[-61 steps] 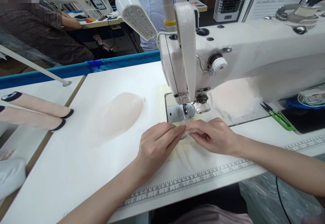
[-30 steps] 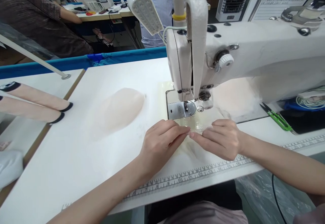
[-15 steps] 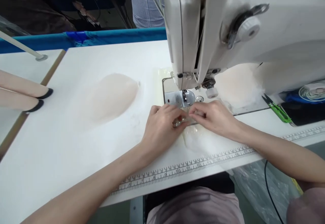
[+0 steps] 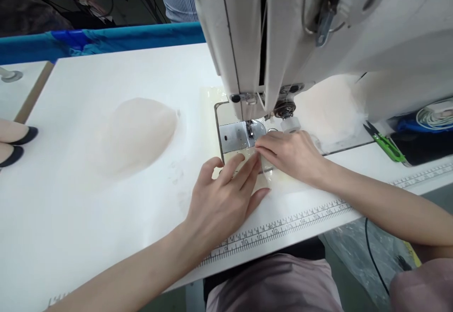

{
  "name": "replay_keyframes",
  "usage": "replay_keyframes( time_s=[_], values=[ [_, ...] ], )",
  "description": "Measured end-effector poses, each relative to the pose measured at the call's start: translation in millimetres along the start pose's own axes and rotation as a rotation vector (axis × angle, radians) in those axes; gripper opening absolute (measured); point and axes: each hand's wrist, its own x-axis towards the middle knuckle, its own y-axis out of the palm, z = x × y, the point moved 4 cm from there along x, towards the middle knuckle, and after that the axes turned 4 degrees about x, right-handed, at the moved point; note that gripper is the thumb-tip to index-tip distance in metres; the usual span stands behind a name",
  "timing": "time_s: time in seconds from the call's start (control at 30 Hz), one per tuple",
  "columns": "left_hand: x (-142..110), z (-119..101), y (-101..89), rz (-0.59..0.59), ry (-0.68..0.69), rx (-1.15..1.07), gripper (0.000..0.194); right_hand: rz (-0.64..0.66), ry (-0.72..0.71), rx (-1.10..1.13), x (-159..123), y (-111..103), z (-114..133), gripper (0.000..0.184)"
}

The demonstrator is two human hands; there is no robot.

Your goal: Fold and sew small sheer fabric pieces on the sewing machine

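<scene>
A white sewing machine fills the upper right, its presser foot over the metal needle plate. My left hand lies flat with fingers stretched out on a thin pale sheer fabric piece just in front of the plate. My right hand rests beside it, fingertips pressed together on the fabric's edge close to the presser foot. The fabric is mostly hidden under both hands.
A heap of pale peach fabric lies on the white table to the left, another heap behind the machine arm. Green thread snips sit at the right. A printed ruler runs along the front edge. Peach rolls with black ends lie far left.
The view has tilted down and closer to the machine. My left hand has flattened onto the fabric, and both hands have slid the fabric edge up to the presser foot.
</scene>
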Motion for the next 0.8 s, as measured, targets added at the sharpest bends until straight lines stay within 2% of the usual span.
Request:
replay_keyframes(
  time_s=[0.1, 0.2, 0.3, 0.43, 0.63, 0.8],
  values=[
    [1, 3, 2.0, 0.001, -0.01, -0.019, 0.027, -0.175, -0.171, -0.181, -8, -7, 6, 0.023],
    [3, 10, 6.4, -0.002, -0.009, -0.017, 0.025, -0.305, -0.279, -0.215, -14, -12, 10, 0.023],
    [5, 15, 9.9, -0.011, -0.013, -0.005, 0.025, -0.231, -0.214, -0.248, -11, -8, 8, 0.018],
    [5, 15, 10.7, 0.005, -0.02, 0.019, 0.031, -0.097, -0.133, -0.265, -7, -1, 3, 0.025],
    [5, 12, 10.3, 0.037, -0.029, 0.073, 0.036, -0.056, -0.088, -0.265, -6, 2, -2, 0.031],
    [7, 14, 12.2, 0.029, -0.061, 0.039, 0.034, 0.036, -0.059, -0.256, -3, 5, -5, 0.037]
  ],
)
